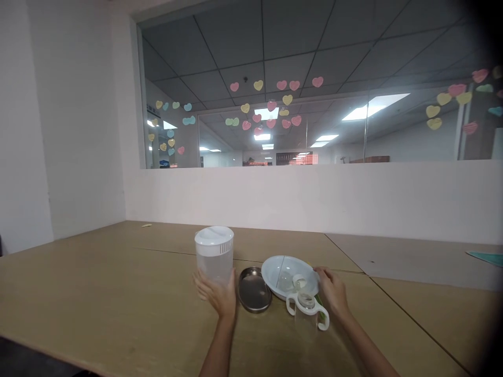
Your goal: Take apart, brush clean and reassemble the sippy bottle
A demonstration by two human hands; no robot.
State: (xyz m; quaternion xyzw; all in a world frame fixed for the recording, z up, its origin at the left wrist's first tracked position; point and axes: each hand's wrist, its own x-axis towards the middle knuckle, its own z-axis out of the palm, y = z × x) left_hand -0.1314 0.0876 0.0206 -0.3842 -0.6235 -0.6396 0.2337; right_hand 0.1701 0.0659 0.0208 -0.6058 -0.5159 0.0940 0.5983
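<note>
My left hand (216,294) is wrapped around the lower part of a translucent plastic pitcher (214,264) with a white lid. At the right rim of a pale blue-white bowl (271,269), my right hand (333,289) grips the edge with its fingers. A clear piece and a small white ringed part (299,281) lie in the bowl. Just in front of it stands a clear baby bottle (305,317) with two white handles and an uncapped mouth. An oval metal tray (254,293) sits between the pitcher and the bowl.
Something green (320,300) shows partly behind the bottle, under the bowl's right side. A teal item (487,258) lies at the far right. A small yellowish scrap (146,225) rests near the back edge. Behind the wooden table (98,293) rises a white wall (236,196) with a window.
</note>
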